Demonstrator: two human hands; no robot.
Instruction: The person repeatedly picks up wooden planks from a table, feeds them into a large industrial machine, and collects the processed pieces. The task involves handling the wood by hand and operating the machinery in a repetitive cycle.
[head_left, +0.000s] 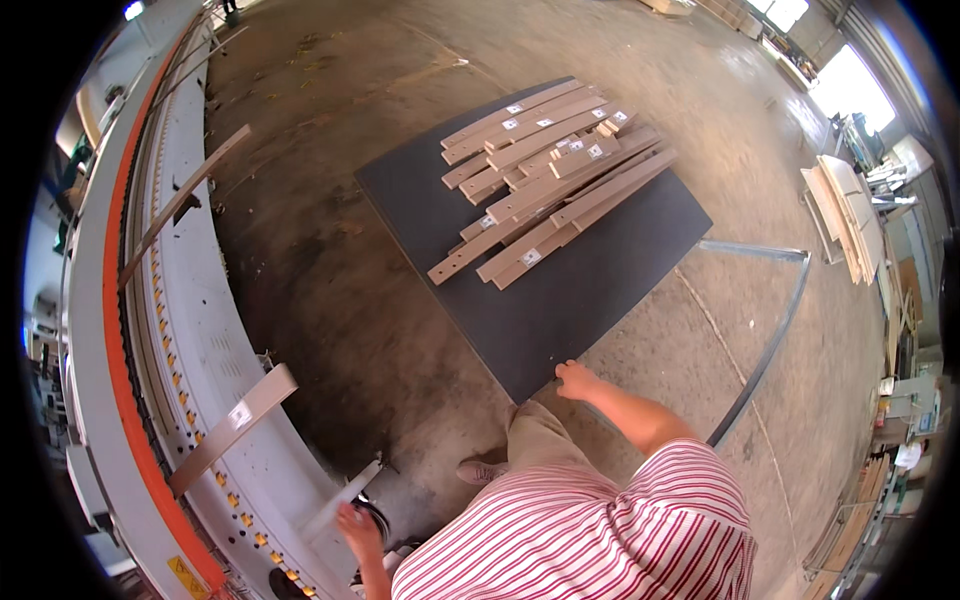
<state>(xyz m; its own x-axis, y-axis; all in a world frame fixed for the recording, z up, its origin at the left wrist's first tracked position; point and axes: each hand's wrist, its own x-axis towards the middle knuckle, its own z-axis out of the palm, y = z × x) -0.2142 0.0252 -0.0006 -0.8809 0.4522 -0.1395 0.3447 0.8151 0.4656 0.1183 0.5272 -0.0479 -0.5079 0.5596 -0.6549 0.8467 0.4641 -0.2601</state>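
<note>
My right hand (573, 380) is closed on the near edge of a large dark board (530, 340), its fingers curled at the rim. On that board lies a loose pile of long brown wood-look strips (545, 195), several with white labels and some with small holes. My left hand (360, 530) is low beside the machine, next to a pale metal arm (345, 498); its fingers are too unclear to read. Left of it, a labelled brown strip (240, 428) juts out from the machine (235, 350). A second, narrower strip (185, 208) sticks out farther along.
The long machine with its orange rail (125, 380) and row of yellow rollers runs down my left side. A metal frame (785, 310) extends from the board's right side, low over the concrete floor (700, 330). Stacked panels (845, 220) stand at the far right.
</note>
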